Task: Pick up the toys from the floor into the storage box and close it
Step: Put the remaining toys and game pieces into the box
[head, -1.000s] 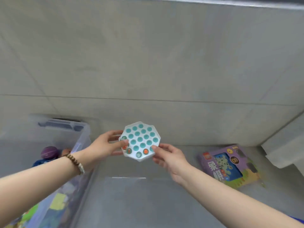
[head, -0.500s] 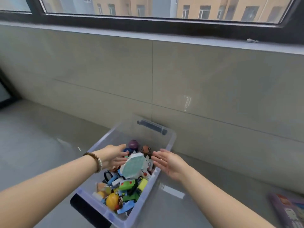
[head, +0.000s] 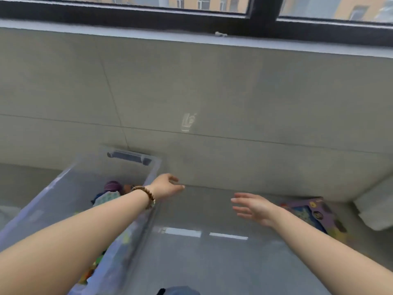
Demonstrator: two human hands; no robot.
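Both hands empty. Left hand point(head: 167, 186) loosely curled by box point(head: 63, 188) rim; right hand point(head: 253, 206) spread, mid-air. Purple book point(head: 308, 213) flat on floor by wall, right of right hand, nearer it. Box lidless, left.

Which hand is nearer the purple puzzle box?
Right. The right hand hovers open just left of the purple puzzle box; the left hand is farther off, by the storage box.

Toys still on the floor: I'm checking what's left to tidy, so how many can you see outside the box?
1: a purple boxed toy on the floor by the wall, beyond the right hand. Others may lie out of view.
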